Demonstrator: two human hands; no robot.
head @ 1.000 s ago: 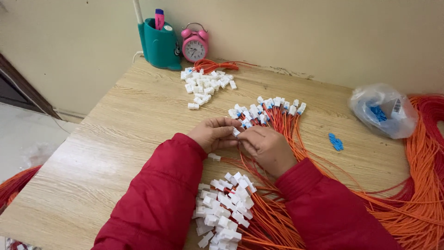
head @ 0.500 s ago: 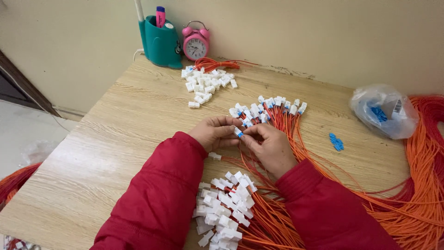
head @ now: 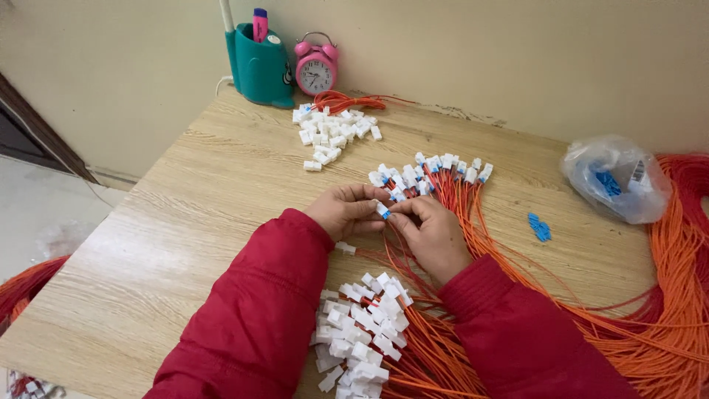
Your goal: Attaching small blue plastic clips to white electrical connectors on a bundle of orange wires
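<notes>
Left hand (head: 347, 212) and right hand (head: 432, 233) meet mid-worktop (head: 185, 222), fingers of both pinched on one small white connector (head: 382, 211) with a blue tip. Just beyond, a fan of capped orange cables (head: 443, 177). Far right, clear plastic bag (head: 617, 185) of blue parts.

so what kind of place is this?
Likely a home or small-workshop piecework bench: orange cables and white connectors piled on a wooden table, with an alarm clock by the wall.
</notes>
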